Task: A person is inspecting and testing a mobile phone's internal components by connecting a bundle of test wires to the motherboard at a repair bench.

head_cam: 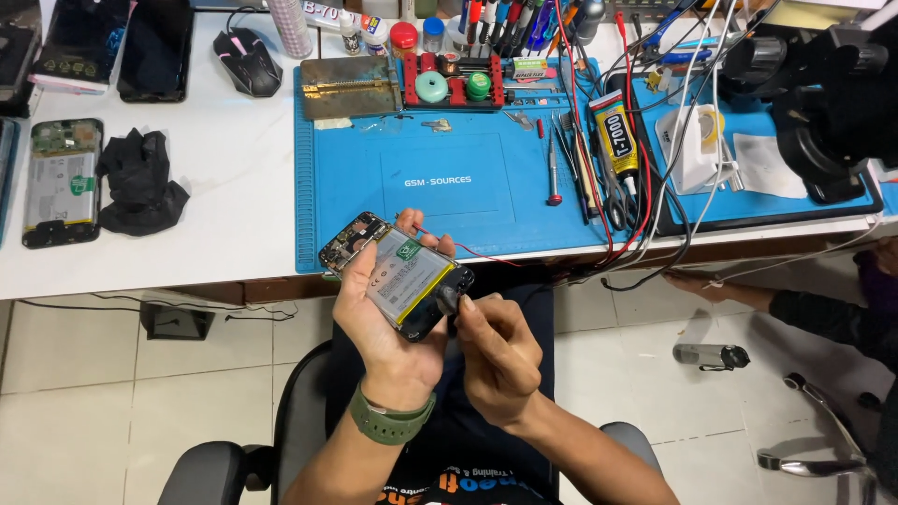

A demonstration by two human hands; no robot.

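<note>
Count: two opened phones — one in hand (pixel 398 279), one lying on the bench (pixel 62 181). One mouse (pixel 248 60), one black cloth (pixel 140 182), two blue mats (pixel 440 178) (pixel 776 201), one glue tube (pixel 615 136), one tape roll (pixel 708 126), two hands — left (pixel 388 327), right (pixel 496 351). Pens at the back: too crowded to count.

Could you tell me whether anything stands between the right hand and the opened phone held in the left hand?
Nothing visible does. The left hand holds the opened phone from beneath, and the right hand presses a small dark tool straight against its lower corner. A thin red wire trails off behind the phone, clear of that contact.
</note>
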